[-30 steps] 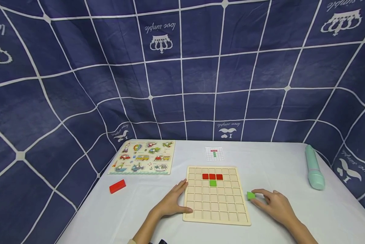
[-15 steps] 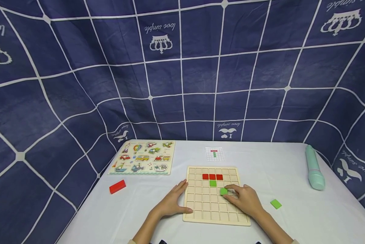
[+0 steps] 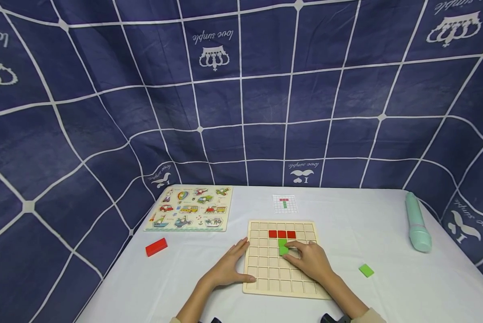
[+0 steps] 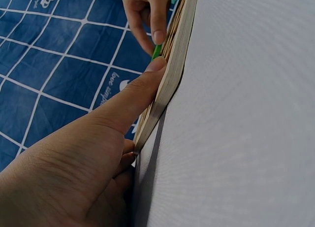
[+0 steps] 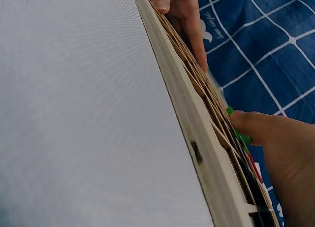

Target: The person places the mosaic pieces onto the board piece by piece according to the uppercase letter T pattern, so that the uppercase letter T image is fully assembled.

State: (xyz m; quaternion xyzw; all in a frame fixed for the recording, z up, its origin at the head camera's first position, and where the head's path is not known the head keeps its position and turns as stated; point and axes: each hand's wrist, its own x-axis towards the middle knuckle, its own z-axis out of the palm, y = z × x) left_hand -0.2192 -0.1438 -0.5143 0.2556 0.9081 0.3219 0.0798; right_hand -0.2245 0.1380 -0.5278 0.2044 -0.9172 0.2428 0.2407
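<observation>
On the table lies a wooden grid board [image 3: 262, 273] with raised dividers. My left hand [image 3: 227, 268] rests at its left side, fingers extended along the edge and thumb on top near the front corner. My right hand [image 3: 311, 261] pinches a green square tile [image 3: 283, 251] between thumb and fingers. That tile is at a middle cell, directly below another green tile [image 3: 282, 242] set in the grid. Above these, a row of red tiles [image 3: 281, 234] sits in the board. In the right wrist view, the thumb presses close to the green tile [image 5: 230, 111] over the board.
One loose green tile [image 3: 366, 270] lies right of the board. Behind the board is a small printed pattern card [image 3: 285, 211]. A vehicle picture puzzle [image 3: 189, 220] and a red block [image 3: 156, 247] are at the left. A mint-green cylindrical object [image 3: 418, 224] lies far right.
My right hand has carried the green tile leftward from beside the board to the cell below the other green tile. The left hand has stayed in place.
</observation>
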